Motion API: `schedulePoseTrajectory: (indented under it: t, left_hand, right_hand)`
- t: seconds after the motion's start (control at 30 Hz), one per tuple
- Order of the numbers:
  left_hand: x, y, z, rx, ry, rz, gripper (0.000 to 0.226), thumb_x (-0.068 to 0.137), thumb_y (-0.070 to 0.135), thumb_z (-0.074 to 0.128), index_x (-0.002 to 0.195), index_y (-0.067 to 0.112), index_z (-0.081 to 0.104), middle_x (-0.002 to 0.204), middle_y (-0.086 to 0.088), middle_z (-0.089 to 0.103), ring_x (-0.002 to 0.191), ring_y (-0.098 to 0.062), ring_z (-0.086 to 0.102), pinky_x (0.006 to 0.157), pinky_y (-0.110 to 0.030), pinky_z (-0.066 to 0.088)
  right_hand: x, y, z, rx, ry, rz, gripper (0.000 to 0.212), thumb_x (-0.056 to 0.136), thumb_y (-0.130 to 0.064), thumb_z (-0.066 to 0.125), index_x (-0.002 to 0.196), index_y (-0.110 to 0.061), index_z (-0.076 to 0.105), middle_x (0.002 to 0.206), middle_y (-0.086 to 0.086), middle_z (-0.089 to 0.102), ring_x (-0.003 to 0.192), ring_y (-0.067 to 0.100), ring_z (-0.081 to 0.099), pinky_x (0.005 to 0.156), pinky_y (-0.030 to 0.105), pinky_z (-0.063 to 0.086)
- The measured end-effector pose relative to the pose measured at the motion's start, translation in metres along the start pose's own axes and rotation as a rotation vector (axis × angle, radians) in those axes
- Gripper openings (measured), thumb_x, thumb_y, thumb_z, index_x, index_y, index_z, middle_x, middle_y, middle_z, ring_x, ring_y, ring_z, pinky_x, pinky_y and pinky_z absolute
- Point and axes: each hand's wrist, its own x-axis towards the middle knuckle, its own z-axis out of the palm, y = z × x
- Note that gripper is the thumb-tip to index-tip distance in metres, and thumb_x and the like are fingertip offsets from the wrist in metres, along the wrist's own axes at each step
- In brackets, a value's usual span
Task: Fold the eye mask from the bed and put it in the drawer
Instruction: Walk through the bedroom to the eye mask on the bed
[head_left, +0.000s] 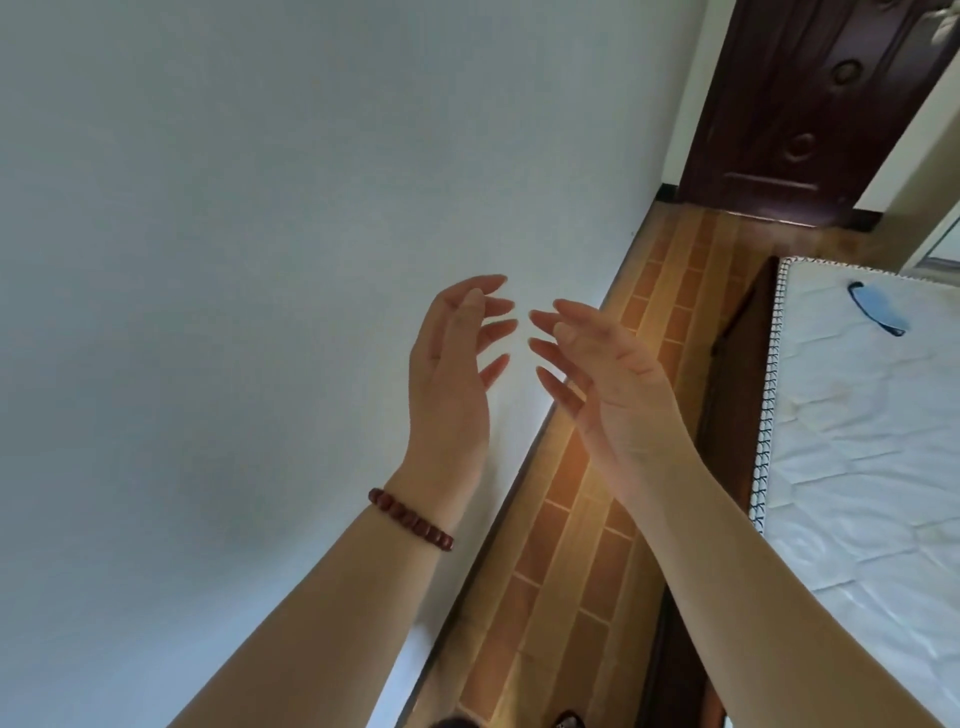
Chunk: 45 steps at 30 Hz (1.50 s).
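Both hands — left (449, 358), right (602, 369) — raised, spread, empty; eye mask (878, 306) well apart on the mattress (857, 467).

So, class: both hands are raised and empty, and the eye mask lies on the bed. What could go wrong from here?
1. The small blue eye mask with dark strap lies near the far end of the white quilted mattress, off to the right of both hands; the open left hand and open right hand face the pale wall, so the reach may be awkward.
2. No drawer is in view, so it must first be found.
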Motion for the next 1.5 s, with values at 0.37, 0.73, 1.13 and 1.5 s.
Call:
schedulePoseTrajectory:
  t: [0.37, 0.73, 1.13, 1.5]
  left_hand:
    - [0.089, -0.05, 0.088, 0.044, -0.088, -0.071, 0.027, 0.099, 0.027, 0.039, 0.09, 0.037, 0.062, 0.098, 0.009, 0.067, 0.098, -0.011, 0.066, 0.091, -0.033, 0.052]
    - [0.233, -0.079, 0.195, -0.005, -0.234, -0.021, 0.023, 0.099, 0.03, 0.037, 0.094, 0.037, 0.058, 0.098, 0.012, 0.065, 0.1, -0.01, 0.064, 0.086, -0.023, 0.053]
    - [0.343, -0.113, 0.279, 0.019, -0.315, -0.048, 0.024, 0.1, 0.027, 0.037, 0.093, 0.037, 0.057, 0.098, 0.013, 0.064, 0.1, -0.009, 0.063, 0.091, -0.028, 0.052]
    - [0.452, -0.148, 0.415, -0.002, -0.337, -0.043, 0.025, 0.1, 0.028, 0.038, 0.091, 0.039, 0.059, 0.09, 0.021, 0.066, 0.096, -0.004, 0.064, 0.089, -0.028, 0.051]
  right_hand:
    - [0.097, -0.017, -0.082, 0.062, 0.162, 0.014, 0.011, 0.081, -0.029, 0.066, 0.078, -0.035, 0.076, 0.102, -0.005, 0.074, 0.102, 0.017, 0.069, 0.097, 0.035, 0.049]
    - [0.244, -0.065, -0.134, 0.031, 0.239, -0.033, 0.013, 0.089, -0.022, 0.062, 0.084, -0.029, 0.072, 0.098, -0.003, 0.074, 0.093, 0.014, 0.071, 0.085, 0.03, 0.053]
    - [0.35, -0.096, -0.196, -0.009, 0.323, -0.11, 0.013, 0.083, -0.029, 0.063, 0.08, -0.034, 0.075, 0.097, -0.007, 0.074, 0.099, 0.014, 0.069, 0.088, 0.03, 0.052]
    - [0.479, -0.157, -0.293, -0.037, 0.331, -0.156, 0.02, 0.091, -0.021, 0.06, 0.082, -0.034, 0.074, 0.099, -0.005, 0.074, 0.101, 0.016, 0.068, 0.092, 0.033, 0.051]
